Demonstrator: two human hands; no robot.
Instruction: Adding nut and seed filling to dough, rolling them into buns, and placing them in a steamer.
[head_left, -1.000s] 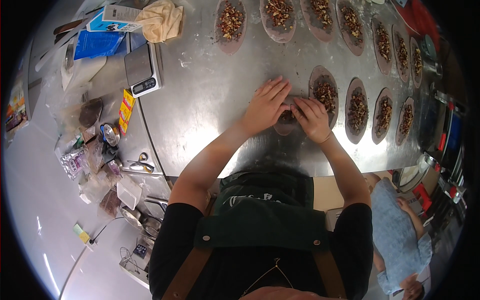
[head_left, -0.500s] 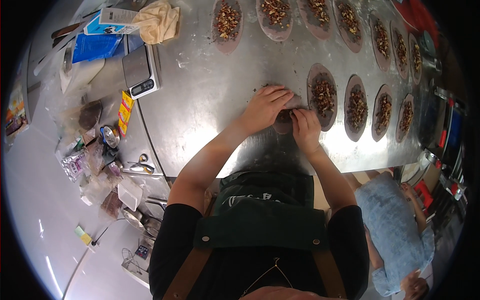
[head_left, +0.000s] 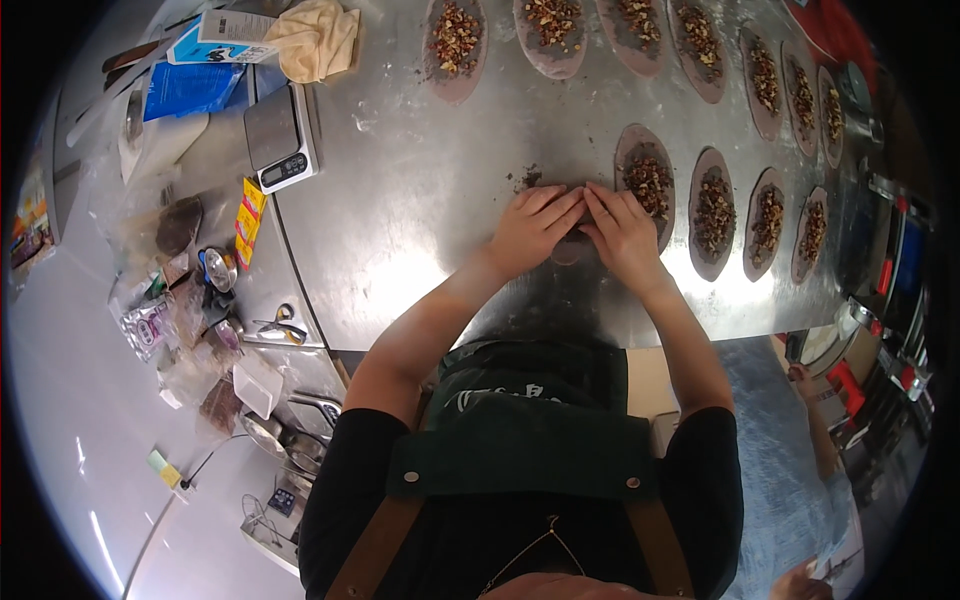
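My left hand [head_left: 537,226] and my right hand [head_left: 622,228] meet fingertip to fingertip over a brownish-purple piece of dough [head_left: 566,256] on the steel table. Both hands have their fingers bent and pressed together on its far part, which they largely hide. The dough's near end shows below the fingers. Just right of my right hand lies a flat oval of dough [head_left: 664,228] topped with a chopped nut and dried fruit filling [head_left: 648,188]. Dark crumbs [head_left: 528,178] are scattered beyond my left hand.
Several more topped dough ovals [head_left: 713,215] lie in two rows to the right and far side of the steel table [head_left: 400,190]. At the left are a digital scale [head_left: 282,140], a cloth [head_left: 316,42], scissors [head_left: 282,324] and bags. A person in blue [head_left: 775,430] is at the right.
My left hand has shifted slightly nearer and my right hand has moved farther from me, so their fingertips now meet over the dough. The person in blue has come nearer.
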